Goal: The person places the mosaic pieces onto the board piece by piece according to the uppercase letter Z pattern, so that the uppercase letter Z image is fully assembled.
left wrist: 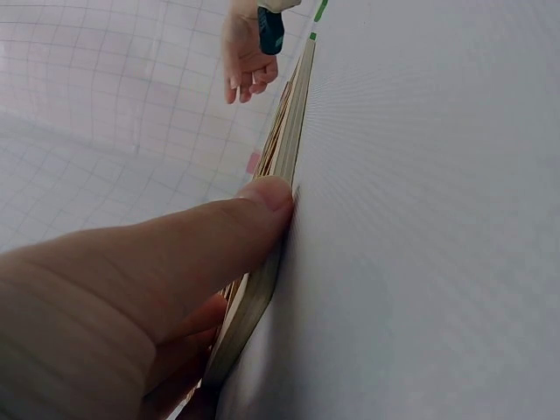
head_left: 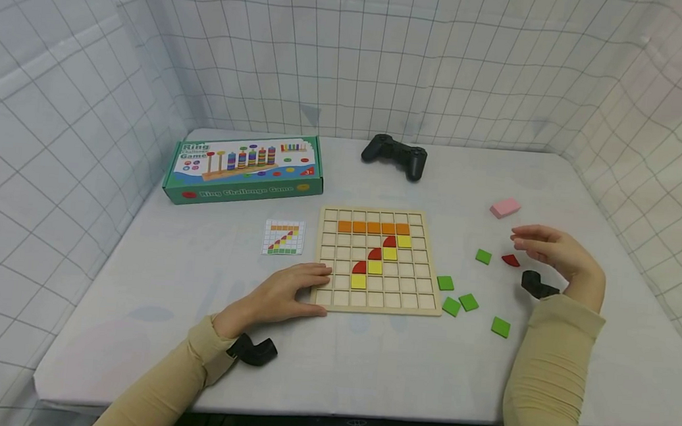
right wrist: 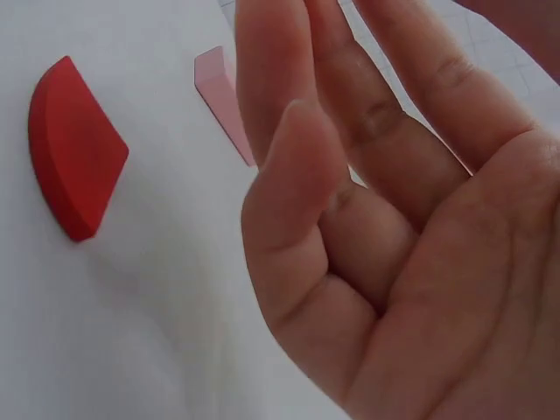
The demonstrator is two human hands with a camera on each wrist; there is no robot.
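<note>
1. Right of the board [head_left: 392, 284], the loose red piece [head_left: 511, 260] is lying nearside of the fingertips of the right hand [head_left: 559, 252].
2. That hand is holding nothing.
3. Farther off, the left hand [head_left: 284, 292] is gripping the board.

Downward head view, close wrist views, shared tabletop [head_left: 389, 368]

Got a green Ring Challenge Game box [head_left: 246, 167] lying flat at the back left of the white table [head_left: 378, 367], and a black controller [head_left: 416, 157] just right of it. Pink block's [head_left: 505, 208] off toward the right side, well apart from both. Checked white curtains [head_left: 362, 76] hang behind everything and down both sides.
</note>
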